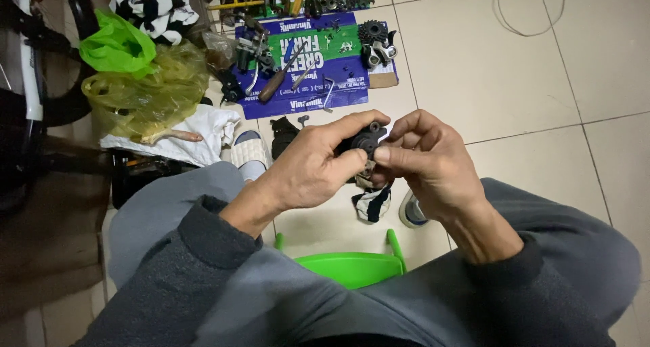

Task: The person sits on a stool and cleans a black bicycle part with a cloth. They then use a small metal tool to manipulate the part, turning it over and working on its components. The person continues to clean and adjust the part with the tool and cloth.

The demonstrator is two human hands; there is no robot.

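A small black mechanical part (366, 141) sits between both hands, held up over the tiled floor (514, 69) above the knees. The left hand (313, 165) comes in from the lower left, wrist bent; its fingers (352, 122) curl over the top of the part and its thumb presses from below, so it is clamped tight. On the right, the right hand (430, 163) pinches the part's near side with thumb and forefinger, the other fingers loosely bent behind. Further back, tools and a black sprocket (372, 31) lie on flattened blue cardboard (308, 62).
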